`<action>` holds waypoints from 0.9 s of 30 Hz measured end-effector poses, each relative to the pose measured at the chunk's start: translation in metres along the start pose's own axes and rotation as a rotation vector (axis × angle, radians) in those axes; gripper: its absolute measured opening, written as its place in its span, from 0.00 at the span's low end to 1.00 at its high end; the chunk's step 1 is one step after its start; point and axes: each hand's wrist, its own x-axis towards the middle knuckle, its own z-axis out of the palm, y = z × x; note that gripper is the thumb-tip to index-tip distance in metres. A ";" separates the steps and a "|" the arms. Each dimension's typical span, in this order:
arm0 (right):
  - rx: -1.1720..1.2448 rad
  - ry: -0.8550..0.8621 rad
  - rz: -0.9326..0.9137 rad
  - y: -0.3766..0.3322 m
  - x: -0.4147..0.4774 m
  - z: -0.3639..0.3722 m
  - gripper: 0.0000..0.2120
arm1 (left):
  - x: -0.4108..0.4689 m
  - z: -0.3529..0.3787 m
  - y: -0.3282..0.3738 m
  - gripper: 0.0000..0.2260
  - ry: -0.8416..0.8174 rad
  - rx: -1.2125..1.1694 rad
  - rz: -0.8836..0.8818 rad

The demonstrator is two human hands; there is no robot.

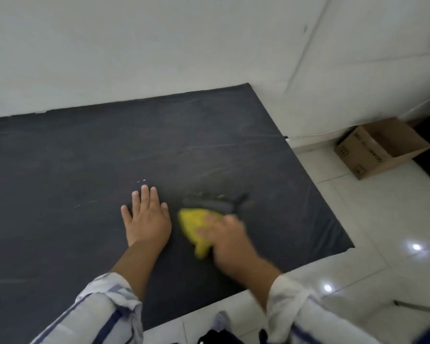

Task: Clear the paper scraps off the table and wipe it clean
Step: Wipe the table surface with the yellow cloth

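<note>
While cardboard box (382, 147) beside table (209, 135)

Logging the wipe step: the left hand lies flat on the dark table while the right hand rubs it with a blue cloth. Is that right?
Not quite: the cloth is yellow, not blue. The head view shows the left hand lying flat on the dark table while the right hand, blurred by motion, rubs it with the yellow cloth.
</note>
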 end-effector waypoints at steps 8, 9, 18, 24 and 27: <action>-0.119 0.175 0.250 0.188 0.018 -0.047 0.24 | -0.001 0.003 0.003 0.24 0.042 0.031 -0.029; -0.110 0.210 0.361 0.201 0.026 -0.055 0.24 | -0.001 0.004 0.003 0.24 0.048 0.035 -0.029; 0.003 -0.064 -0.342 0.009 0.038 0.007 0.18 | 0.010 -0.002 0.000 0.24 0.039 0.035 -0.011; -0.160 0.023 0.248 0.143 0.113 -0.036 0.22 | 0.029 -0.011 -0.005 0.24 0.009 0.006 0.053; -0.018 0.213 0.381 0.119 0.143 -0.044 0.15 | 0.045 -0.017 -0.011 0.23 -0.002 -0.014 0.100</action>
